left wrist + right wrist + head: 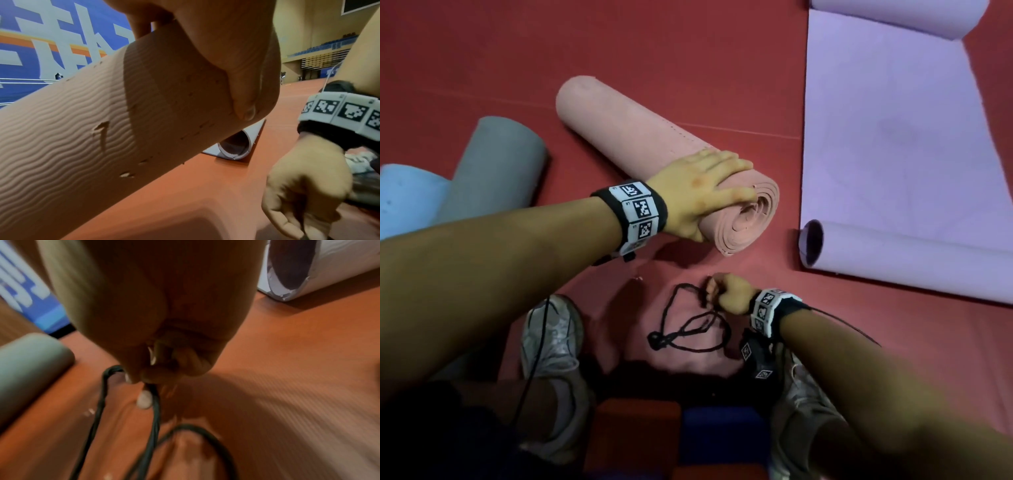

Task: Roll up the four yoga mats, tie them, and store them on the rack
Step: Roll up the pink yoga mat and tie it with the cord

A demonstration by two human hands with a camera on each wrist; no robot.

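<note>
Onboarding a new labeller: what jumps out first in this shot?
The rolled pink mat lies mid-floor, with the left hand pressed flat on its near end. Below it, the right hand pinches a loop of black cord lying on the red floor. To the right lies a purple mat, mostly flat with both ends curled; grey and blue rolls sit far left.

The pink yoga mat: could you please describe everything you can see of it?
The pink yoga mat is fully rolled and lies on the red floor. It looks like foam with a wavy ribbed texture. Its spiral end faces the person. The left hand presses on that end, fingers over the top. No cord is around it.
</note>
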